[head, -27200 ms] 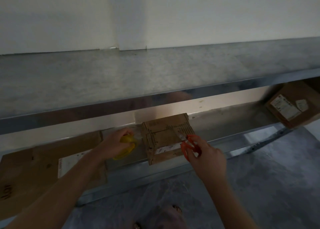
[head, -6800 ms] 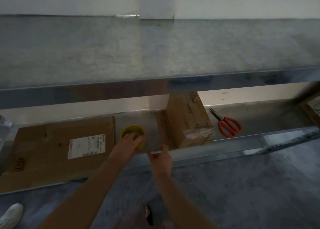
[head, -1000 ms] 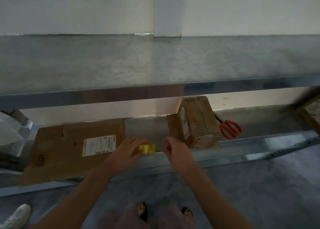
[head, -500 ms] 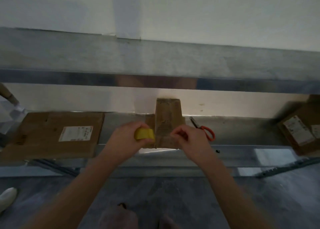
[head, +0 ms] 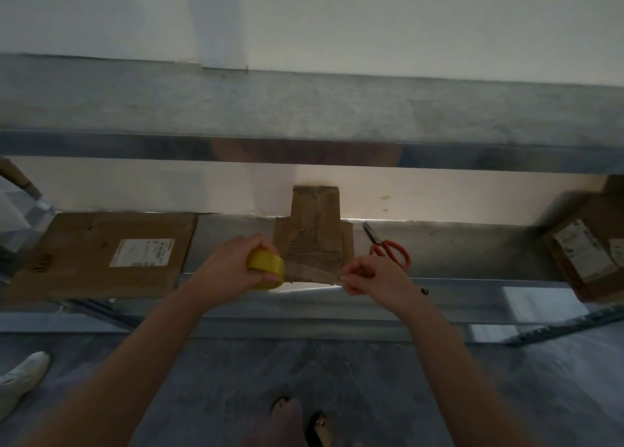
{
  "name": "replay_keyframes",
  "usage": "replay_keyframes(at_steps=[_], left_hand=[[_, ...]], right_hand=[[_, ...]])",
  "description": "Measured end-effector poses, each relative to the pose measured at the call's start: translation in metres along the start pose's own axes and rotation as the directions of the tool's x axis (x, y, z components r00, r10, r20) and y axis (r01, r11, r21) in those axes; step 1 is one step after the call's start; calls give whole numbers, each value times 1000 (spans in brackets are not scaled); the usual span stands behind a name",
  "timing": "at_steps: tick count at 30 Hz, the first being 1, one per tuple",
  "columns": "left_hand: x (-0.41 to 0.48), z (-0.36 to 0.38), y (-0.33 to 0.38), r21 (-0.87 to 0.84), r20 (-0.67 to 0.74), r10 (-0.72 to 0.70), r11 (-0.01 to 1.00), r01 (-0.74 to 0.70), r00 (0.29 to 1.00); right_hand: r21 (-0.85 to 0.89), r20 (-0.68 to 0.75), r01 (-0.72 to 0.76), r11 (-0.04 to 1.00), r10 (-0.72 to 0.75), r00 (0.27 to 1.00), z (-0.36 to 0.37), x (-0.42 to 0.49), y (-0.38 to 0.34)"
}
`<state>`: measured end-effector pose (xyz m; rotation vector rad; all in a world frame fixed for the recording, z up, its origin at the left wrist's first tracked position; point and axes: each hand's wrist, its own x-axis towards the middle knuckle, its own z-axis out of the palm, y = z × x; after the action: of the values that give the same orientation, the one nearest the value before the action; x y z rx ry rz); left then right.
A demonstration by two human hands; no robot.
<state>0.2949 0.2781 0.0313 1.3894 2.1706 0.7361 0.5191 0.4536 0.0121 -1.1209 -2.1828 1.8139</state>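
Left hand [head: 229,268]: fingers curled over the roll [head: 266,270] of yellow tape, gripping it from above and from the left side. Thumb hidden behind the roll.

Roll: held on edge, just right of the left hand's knuckles, at the lower left corner of the box [head: 315,240]. Whether it touches the cardboard cannot be told.

Right hand [head: 371,277]: thumb and fingertips pinched on the free end of the strip [head: 312,273]; remaining fingers curled in. It sits at the box's lower right corner, level with the left hand and well apart from it.

Strip: clear, drawn taut from the roll to the right hand, running across the near lower edge of the box.

Box: brown cardboard, upright on the lower shelf [head: 472,299], back against the wall, between the two hands and just behind them. Side flaps stand out at left and right.

Scissors [head: 388,251]: orange handles, lying flat on the shelf just right of the box, behind the right hand, blades toward the wall.

Carton [head: 101,254]: flat, white label on top, on the shelf left of the left hand.

Parcel [head: 587,256]: brown, labelled, at the shelf's far right end.

Feet [head: 304,423]: bare, on the grey floor below the forearms.

Shoe [head: 20,379]: white, at the lower left edge.
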Motion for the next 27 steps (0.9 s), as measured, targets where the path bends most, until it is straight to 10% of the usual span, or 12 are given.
replay_keyframes(at_steps=[8, 27], left_hand=[[25, -14, -10, -34, -20, -62, 998, 61, 998], [58, 8, -59, -159, 115, -159, 971, 177, 981]], right_hand=[[-288, -302, 58, 956, -148, 942, -9, 21, -1], [3, -209, -119, 993, 117, 971, -9, 71, 30]])
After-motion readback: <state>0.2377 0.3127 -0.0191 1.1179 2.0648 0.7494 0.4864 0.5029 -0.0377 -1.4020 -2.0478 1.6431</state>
